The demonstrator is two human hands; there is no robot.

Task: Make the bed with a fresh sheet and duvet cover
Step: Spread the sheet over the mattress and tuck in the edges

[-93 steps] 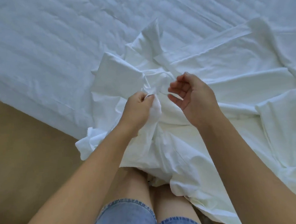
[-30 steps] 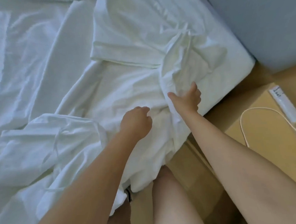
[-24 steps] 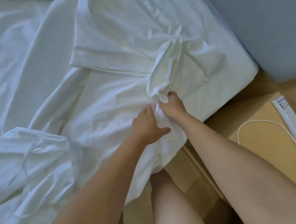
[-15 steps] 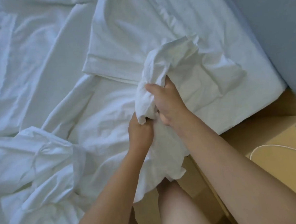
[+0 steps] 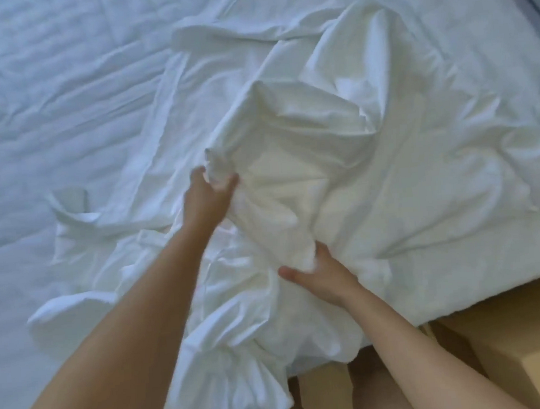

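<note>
Duvet cover is lying crumpled and white across the near right part of the bed, its folds heaping between the two hands and its lower edge spilling over the mattress side toward the wooden floor. The left hand is reaching farther out over the bed and is clenching a small bunched corner of the cloth — the tip of that bunch is poking up just above the fingers. The right hand is sitting nearer the bed's edge, lower and to the right, with its thumb showing at the left and its fingers curling into a thick fold that is covering them; it is grasping the cover too. A band of fabric is running slantwise between the two grips, while the bulk of the cover is billowing up beyond it — toward the far right. Bare legs are showing below the hanging cloth.
</note>
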